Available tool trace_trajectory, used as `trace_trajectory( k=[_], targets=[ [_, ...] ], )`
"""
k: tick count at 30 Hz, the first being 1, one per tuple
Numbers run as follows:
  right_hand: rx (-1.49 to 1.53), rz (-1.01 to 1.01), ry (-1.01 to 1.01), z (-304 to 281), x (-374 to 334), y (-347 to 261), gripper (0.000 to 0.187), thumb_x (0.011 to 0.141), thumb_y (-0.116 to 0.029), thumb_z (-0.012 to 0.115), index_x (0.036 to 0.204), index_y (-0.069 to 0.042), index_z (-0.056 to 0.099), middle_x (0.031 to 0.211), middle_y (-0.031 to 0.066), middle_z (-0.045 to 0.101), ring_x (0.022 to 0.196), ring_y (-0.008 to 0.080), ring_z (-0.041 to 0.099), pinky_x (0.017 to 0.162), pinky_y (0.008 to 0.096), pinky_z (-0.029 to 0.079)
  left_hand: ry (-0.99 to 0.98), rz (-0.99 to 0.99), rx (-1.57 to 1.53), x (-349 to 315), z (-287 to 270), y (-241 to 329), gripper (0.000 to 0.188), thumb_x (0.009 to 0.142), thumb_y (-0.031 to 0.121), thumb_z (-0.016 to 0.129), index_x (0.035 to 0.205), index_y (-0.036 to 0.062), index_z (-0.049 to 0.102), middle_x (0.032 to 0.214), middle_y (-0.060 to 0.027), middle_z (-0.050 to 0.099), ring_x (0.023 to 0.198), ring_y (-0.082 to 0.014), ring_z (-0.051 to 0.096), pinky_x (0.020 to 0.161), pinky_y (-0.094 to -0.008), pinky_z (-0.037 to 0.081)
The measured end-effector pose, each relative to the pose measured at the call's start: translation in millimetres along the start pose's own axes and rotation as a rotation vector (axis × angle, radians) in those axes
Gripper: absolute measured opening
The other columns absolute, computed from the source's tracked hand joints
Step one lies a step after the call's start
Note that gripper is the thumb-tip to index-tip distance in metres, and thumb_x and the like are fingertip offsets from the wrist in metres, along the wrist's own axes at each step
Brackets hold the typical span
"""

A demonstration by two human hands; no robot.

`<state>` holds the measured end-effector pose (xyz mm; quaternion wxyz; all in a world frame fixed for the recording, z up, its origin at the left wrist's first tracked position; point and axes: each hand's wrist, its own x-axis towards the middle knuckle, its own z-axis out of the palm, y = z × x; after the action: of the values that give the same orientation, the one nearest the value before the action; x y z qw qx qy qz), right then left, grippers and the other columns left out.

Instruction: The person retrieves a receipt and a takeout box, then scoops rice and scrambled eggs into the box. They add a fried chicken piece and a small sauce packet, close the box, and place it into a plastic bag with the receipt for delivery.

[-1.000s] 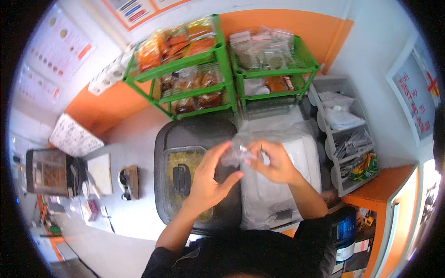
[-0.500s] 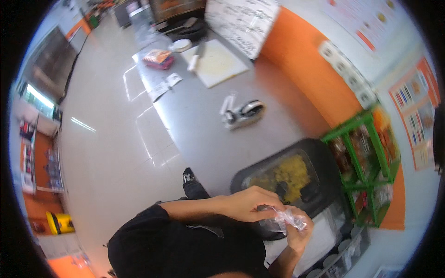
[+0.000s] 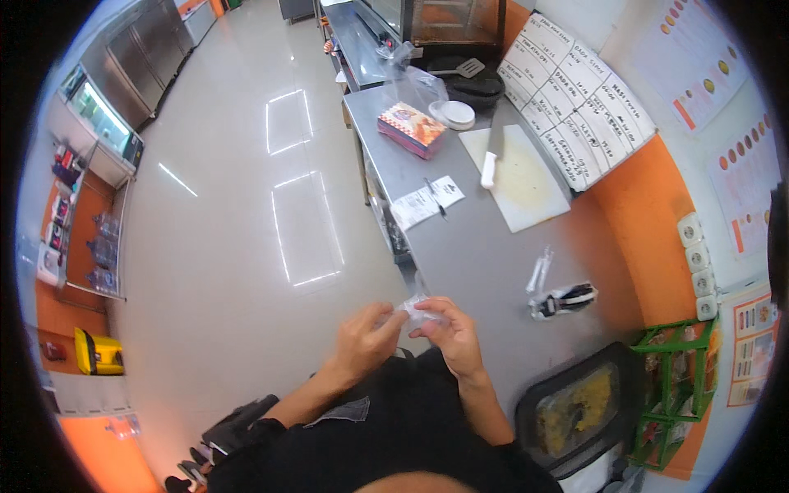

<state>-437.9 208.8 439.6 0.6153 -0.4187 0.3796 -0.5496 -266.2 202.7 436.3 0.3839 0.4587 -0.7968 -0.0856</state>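
Note:
A small crumpled clear plastic bag (image 3: 417, 312) is held up between both my hands, just off the near left edge of the steel table. My left hand (image 3: 366, 337) pinches its left side with thumb and fingers. On the other side my right hand (image 3: 454, 338) grips the plastic, with its fingers bent over the top. Whether anything is inside the bag I cannot tell. Nearest on the table, to the right of my hands, lies a clear packet of dark utensils (image 3: 565, 301) beside thin white wrapped sticks (image 3: 538, 271).
A black tray (image 3: 534, 394) of yellow food sits at the lower right, beside a green rack (image 3: 675, 370). Farther along the steel table (image 3: 485, 271) are a white cutting board (image 3: 530, 193) with a knife (image 3: 491, 160), a printed box (image 3: 411, 131), papers (image 3: 411, 207) with a pen, and white lids (image 3: 456, 112).
Both hands and the plastic bag have moved left, away from the tray of yellow food. My view has turned left, so the table now appears farther right.

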Motion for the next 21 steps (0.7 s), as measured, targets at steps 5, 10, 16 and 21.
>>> trace_trajectory(
  k=[5, 10, 16, 21],
  targets=[
    [-0.133, 0.069, -0.007, -0.5, 68.8, 28.4, 0.019, 0.082, 0.002, 0.067, 0.101, 0.0, 0.067, 0.105, 0.008, 0.06, 0.096, 0.0175, 0.06, 0.079, 0.0302, 0.055, -0.151, -0.093, -0.285, 46.7, 0.6, -55.3, 0.02, 0.077, 0.004, 0.068, 0.096, 0.007, 0.067, 0.095, -0.0104, 0.065, 0.077, -0.0257, 0.065, 0.065, -0.0339, 0.053],
    [-0.301, -0.136, 0.471, -35.7, 163.4, 8.9, 0.015, 0.082, 0.007, 0.064, 0.097, 0.003, 0.067, 0.102, 0.0096, 0.06, 0.094, 0.0179, 0.061, 0.076, 0.0289, 0.056, -0.065, -0.134, -0.437, 163.4, 10.3, -148.3, 0.021, 0.081, 0.008, 0.068, 0.101, 0.0022, 0.064, 0.104, -0.0132, 0.065, 0.089, -0.027, 0.063, 0.075, -0.0326, 0.05],
    [-0.56, -0.668, 0.655, -44.5, 339.4, -22.4, 0.013, 0.082, 0.008, 0.063, 0.095, 0.006, 0.065, 0.106, 0.0121, 0.058, 0.09, 0.0186, 0.062, 0.075, 0.0324, 0.059, 0.4, -0.028, -0.003, 384.7, 77.7, -249.1, 0.053, 0.076, 0.026, 0.075, 0.119, 0.004, 0.054, 0.111, -0.0148, 0.059, 0.101, -0.0293, 0.057, 0.079, -0.0383, 0.048],
    [-0.743, -0.618, 0.449, -22.9, 500.7, -3.4, 0.017, 0.077, 0.001, 0.064, 0.094, 0.001, 0.069, 0.102, 0.0128, 0.062, 0.092, 0.0239, 0.064, 0.072, 0.0309, 0.057, 0.026, -0.181, -0.024, 458.9, 122.3, -327.6, 0.043, 0.08, 0.028, 0.071, 0.108, -0.0023, 0.059, 0.087, -0.0123, 0.063, 0.083, -0.0303, 0.061, 0.082, -0.0385, 0.049]
  ],
)
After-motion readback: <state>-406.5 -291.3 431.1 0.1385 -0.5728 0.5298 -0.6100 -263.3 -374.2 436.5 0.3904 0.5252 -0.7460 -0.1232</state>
